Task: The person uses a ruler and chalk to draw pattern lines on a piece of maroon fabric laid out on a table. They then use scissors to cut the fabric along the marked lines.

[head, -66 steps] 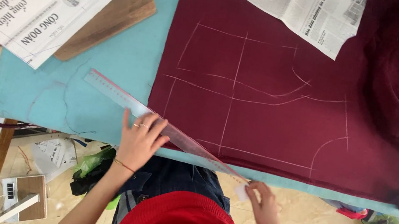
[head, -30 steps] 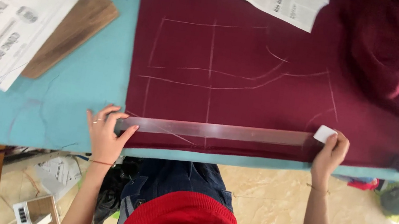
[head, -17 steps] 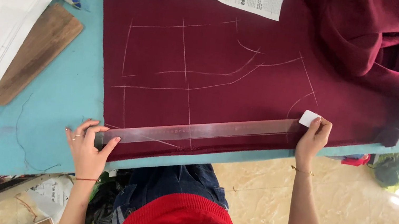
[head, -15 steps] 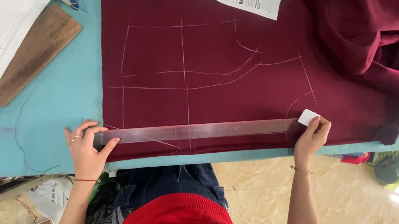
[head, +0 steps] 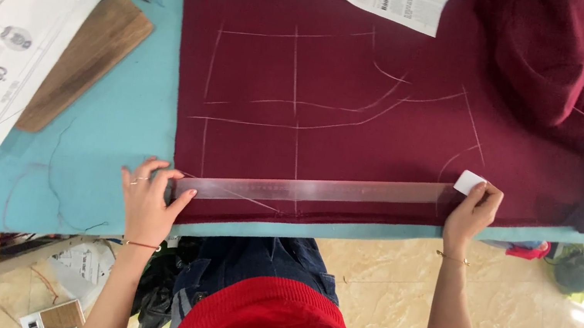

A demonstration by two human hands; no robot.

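Fingers of the left hand (head: 147,200) press the clear ruler (head: 311,190) flat on maroon fabric (head: 334,93); the right hand (head: 474,208) pinches white chalk (head: 469,183). Weak pressure could let the ruler skew, bending the line.

Ruler (head: 319,190) lies on cloth (head: 337,77), newspaper (head: 12,10) left.
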